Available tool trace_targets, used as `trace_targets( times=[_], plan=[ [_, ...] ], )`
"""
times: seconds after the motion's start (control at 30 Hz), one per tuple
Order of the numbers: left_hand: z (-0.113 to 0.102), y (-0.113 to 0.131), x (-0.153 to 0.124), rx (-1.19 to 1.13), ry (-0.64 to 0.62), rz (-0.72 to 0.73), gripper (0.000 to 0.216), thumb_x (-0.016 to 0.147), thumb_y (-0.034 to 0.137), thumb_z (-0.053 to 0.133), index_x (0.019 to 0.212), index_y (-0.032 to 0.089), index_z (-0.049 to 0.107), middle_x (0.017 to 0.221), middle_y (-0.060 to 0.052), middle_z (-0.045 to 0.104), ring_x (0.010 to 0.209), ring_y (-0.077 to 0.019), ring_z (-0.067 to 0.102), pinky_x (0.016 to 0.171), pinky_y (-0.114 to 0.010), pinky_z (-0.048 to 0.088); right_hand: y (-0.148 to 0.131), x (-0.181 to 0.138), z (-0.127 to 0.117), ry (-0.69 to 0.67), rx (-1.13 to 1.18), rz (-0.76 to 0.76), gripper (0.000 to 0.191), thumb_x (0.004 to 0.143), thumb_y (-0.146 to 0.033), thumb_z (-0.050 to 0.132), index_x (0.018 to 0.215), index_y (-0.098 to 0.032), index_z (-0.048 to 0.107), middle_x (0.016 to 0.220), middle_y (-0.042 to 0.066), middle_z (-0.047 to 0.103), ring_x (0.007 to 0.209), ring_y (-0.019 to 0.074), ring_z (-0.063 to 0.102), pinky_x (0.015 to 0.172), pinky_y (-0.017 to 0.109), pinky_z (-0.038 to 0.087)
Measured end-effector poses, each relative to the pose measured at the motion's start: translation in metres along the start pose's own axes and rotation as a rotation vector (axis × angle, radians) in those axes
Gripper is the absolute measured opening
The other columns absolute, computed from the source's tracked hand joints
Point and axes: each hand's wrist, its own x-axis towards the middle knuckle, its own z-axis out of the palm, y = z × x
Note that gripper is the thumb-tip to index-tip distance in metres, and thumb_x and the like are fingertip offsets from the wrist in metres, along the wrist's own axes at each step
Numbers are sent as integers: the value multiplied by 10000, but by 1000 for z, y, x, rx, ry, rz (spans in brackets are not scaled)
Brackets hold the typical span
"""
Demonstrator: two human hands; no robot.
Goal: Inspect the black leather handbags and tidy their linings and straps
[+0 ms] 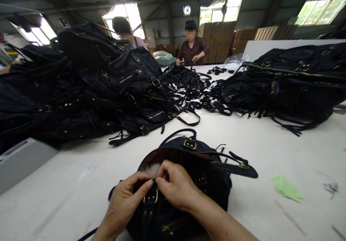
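Observation:
A black handbag with gold buckles stands on the white table in front of me, its top open and a tan lining showing. My left hand pinches the bag's top edge near a gold buckle, thumb and forefinger together. Right beside it, my right hand is closed in a pinch at the same edge. A thin light strand shows by its fingertips, too small to name surely. On the bag's right, a zipper end tab sticks out past the side. The fingers hide the exact spot they work on.
Black handbags are heaped at the left and right. Black straps with white wrapping lie between them. Light green paper slips rest at right, a grey bin at left. Two people stand across the table.

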Motion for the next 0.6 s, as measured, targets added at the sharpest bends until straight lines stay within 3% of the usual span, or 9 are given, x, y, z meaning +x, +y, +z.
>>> trace_targets(
  times=[0.13, 0.23, 0.33, 0.5, 0.6],
  plan=[
    [-1, 4, 5, -52, -37, -13, 339, 817, 522, 620, 815, 189, 685, 922, -36, 683, 897, -184, 627, 821, -228, 473, -1, -3, 0, 12, -69, -76, 101, 780, -131, 607, 771, -215, 553, 646, -65, 558, 593, 99, 508, 524, 203, 284],
    [1, 12, 11, -143, -75, -77, 330, 806, 499, 646, 941, 198, 623, 851, -11, 666, 816, -158, 616, 737, -212, 474, -1, -3, -1, 15, -91, -94, 113, 788, -134, 615, 788, -222, 544, 657, -66, 563, 608, 104, 518, 539, 209, 280],
    [1, 20, 18, -206, -115, -107, 411, 739, 459, 720, 1030, 203, 582, 866, -9, 673, 815, -160, 618, 752, -222, 480, 0, -3, -1, 19, -81, -110, 117, 796, -140, 621, 797, -226, 541, 688, -62, 589, 633, 111, 542, 559, 210, 298],
    [-3, 32, 23, -105, -240, -79, 308, 762, 450, 671, 916, 184, 659, 904, -34, 690, 876, -191, 620, 792, -242, 480, -1, -5, -2, 6, -40, -121, 101, 798, -143, 626, 806, -226, 569, 767, -47, 634, 719, 127, 587, 610, 207, 335],
    [-4, 37, 21, -31, -269, -45, 293, 764, 462, 657, 838, 179, 663, 826, -32, 684, 796, -190, 613, 700, -240, 485, -2, -6, -5, -9, -34, -100, 72, 788, -161, 631, 802, -225, 599, 733, -45, 625, 697, 131, 584, 591, 212, 329]
  ],
)
